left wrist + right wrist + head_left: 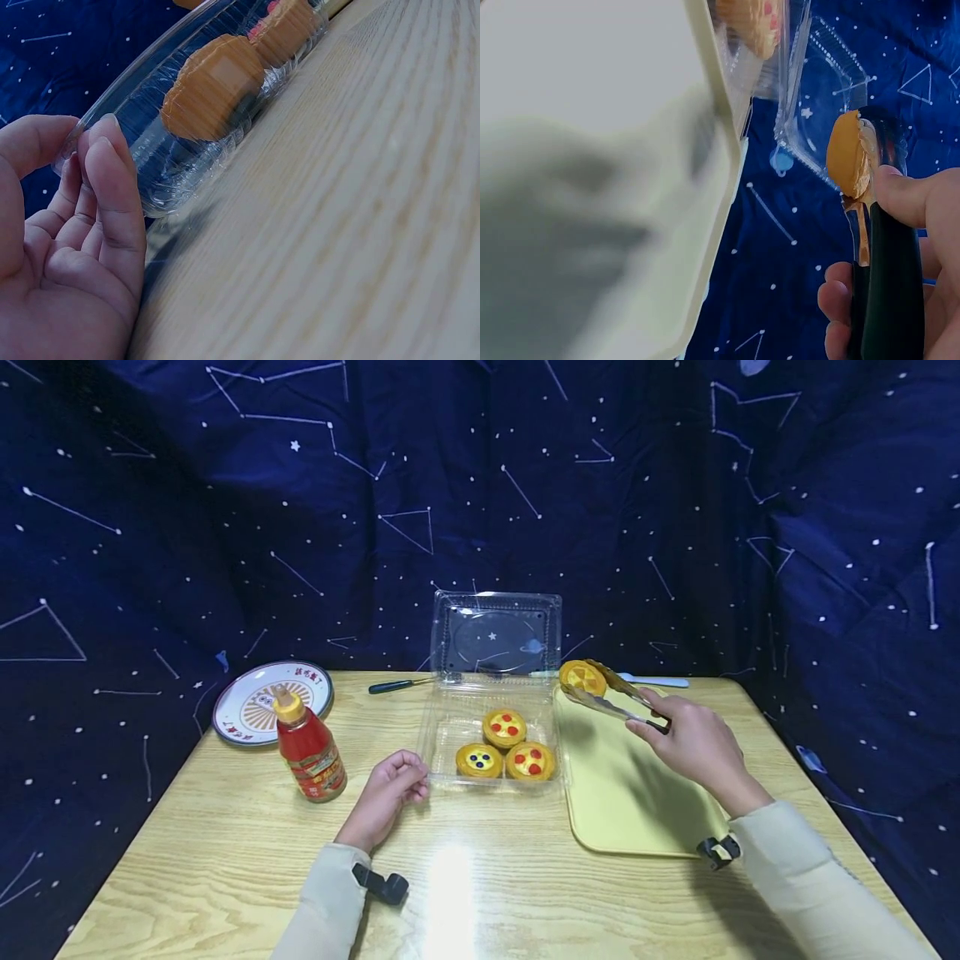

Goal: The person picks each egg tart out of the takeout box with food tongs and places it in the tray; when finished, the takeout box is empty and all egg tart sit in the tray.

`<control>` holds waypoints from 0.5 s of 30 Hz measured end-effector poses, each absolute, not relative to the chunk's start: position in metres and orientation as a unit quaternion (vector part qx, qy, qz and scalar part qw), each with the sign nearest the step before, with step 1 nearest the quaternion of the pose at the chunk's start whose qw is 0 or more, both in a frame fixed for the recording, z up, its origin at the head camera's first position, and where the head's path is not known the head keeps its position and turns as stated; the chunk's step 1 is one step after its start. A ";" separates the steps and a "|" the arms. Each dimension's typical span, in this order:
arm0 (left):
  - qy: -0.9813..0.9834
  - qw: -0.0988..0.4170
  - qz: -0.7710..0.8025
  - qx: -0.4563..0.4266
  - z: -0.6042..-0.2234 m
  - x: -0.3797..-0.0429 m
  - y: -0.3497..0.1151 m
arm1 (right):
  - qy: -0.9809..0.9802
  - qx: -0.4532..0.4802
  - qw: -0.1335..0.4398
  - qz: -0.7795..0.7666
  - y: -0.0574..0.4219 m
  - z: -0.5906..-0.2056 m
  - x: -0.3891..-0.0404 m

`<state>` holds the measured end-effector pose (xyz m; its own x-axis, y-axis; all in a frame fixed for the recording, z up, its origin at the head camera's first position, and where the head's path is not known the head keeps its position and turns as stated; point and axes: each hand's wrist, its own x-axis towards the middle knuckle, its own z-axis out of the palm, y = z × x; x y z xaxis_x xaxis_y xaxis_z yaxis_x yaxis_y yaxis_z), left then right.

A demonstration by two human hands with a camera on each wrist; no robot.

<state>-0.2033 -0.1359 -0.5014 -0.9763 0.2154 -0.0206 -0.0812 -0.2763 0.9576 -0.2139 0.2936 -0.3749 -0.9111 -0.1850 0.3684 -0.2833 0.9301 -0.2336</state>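
My right hand (pixel 701 739) grips a pair of tongs (pixel 618 710) by its dark handles. Between the tong tips sits an egg tart (pixel 582 677) with a yellow wedge-patterned top, held above the far left corner of the yellow tray (pixel 637 802). My left hand (pixel 390 795) pinches the front left rim of a clear plastic clamshell box (pixel 450 727), thumb and fingers on its edge in the left wrist view. The box's lid (pixel 497 635) stands raised at the back. Inside lie two tarts with red dots (pixel 504 727) and one blue-dotted tart (pixel 479 761).
A red sauce bottle (pixel 318 760) with a yellow cap stands left of my left hand. Behind it lies a patterned plate (pixel 251 693). A dark-handled utensil (pixel 392 686) and a pale blue-handled one (pixel 660 682) lie along the table's back edge, before a dark starry cloth (pixel 480 485).
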 end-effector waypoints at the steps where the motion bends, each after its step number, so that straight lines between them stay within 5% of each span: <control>1: 0.594 0.093 0.797 0.058 -0.501 -0.203 -0.136 | -0.968 0.116 0.170 0.142 0.295 -0.375 -0.214; 15: 0.594 0.088 0.798 0.055 -0.502 -0.203 -0.135 | -0.981 0.089 0.108 0.132 0.309 -0.394 -0.235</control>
<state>-0.2033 -0.1351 -0.5025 -0.9786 0.2051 -0.0168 -0.0749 -0.2790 0.9574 -0.2348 0.3088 -0.3941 -0.9608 -0.1466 0.2352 -0.2036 0.9491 -0.2402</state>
